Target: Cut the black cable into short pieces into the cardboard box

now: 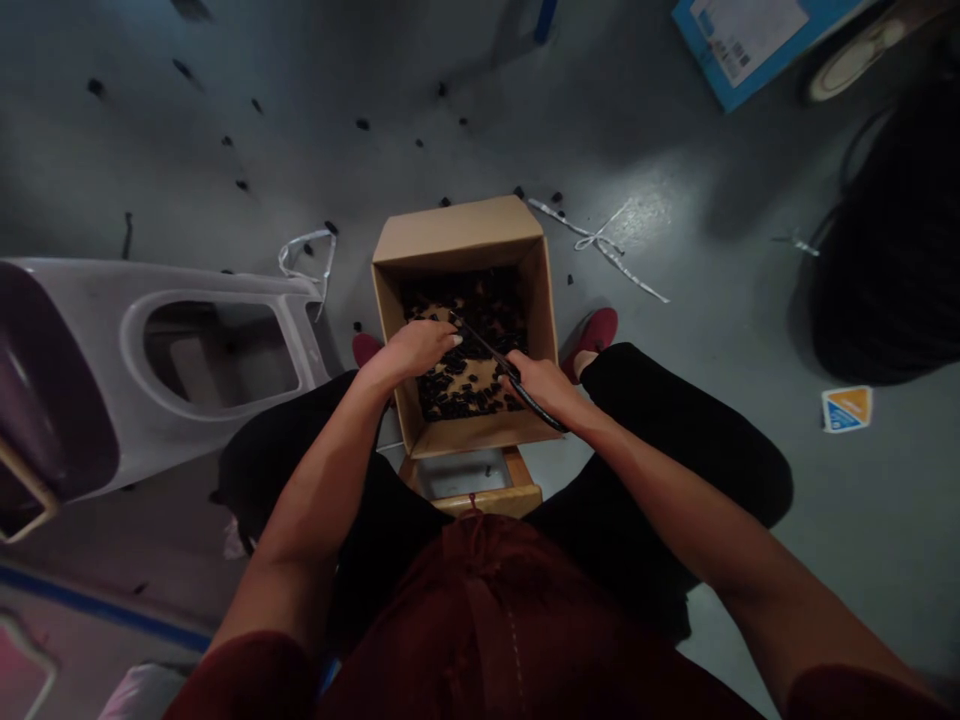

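Head view: right hand gripping black tool; left hand open, fingers above black pieces in carton.

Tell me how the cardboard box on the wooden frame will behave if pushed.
The cardboard box would probably tip easily, since it seems perched on a narrower wooden frame. Its thin walls will likely flex. The loose black pieces inside may shift and spill from the open top.

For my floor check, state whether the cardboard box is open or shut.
Open: the cardboard box has no cover, small black pieces show inside, and the left hand and right hand reach in.
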Available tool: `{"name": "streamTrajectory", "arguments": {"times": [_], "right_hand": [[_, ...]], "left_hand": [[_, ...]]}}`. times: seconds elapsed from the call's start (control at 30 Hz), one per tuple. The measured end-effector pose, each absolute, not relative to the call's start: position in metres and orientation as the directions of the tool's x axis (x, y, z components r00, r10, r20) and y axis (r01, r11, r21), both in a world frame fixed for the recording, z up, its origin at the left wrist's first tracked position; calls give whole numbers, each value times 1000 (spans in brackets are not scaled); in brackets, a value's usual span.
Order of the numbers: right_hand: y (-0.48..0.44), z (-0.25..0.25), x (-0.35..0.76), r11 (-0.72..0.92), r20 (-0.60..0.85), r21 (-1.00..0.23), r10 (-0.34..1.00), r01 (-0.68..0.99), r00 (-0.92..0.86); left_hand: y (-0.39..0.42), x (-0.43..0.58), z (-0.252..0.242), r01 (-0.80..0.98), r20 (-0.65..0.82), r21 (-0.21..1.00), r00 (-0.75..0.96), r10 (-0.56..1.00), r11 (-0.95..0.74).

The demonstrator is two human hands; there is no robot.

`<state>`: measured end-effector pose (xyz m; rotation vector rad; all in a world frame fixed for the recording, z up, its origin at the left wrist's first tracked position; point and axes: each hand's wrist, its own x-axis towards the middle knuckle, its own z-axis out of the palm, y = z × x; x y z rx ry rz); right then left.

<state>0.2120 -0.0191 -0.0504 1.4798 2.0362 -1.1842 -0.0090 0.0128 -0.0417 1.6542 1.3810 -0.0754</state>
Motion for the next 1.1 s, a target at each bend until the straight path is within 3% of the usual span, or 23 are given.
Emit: {"name": "streamTrajectory", "arguments": {"times": [0.1, 0.2, 0.3, 0.4, 0.6, 0.83, 1.1], "right_hand": [[-15, -50, 213, 62, -673, -439, 637, 896, -374], [-12, -48, 215, -24, -604, -532, 711, 847, -359], [-9, -49, 217, -175, -553, -667, 768, 725, -323], [-6, -51, 217, -358, -577, -755, 760, 549, -298], [-2, -50, 217, -468, -556, -822, 781, 323, -284], [9, -42, 217, -576, -577, -813, 782, 81, -236], [9, -35, 215, -556, -557, -828, 794, 78, -245]], "left_hand": [[14, -6, -32, 826, -578, 558, 319, 751, 79], [15, -3, -26, 759, -548, 621, 238, 802, 198], [14, 0, -21, 573, -579, 727, 214, 787, 379], [12, 3, -16, 333, -607, 790, 301, 736, 515], [6, 5, -11, 30, -607, 758, 397, 688, 651], [-4, 20, -12, 1, -629, 685, 505, 591, 729], [-9, 34, -9, 2, -641, 626, 571, 513, 780]]}}
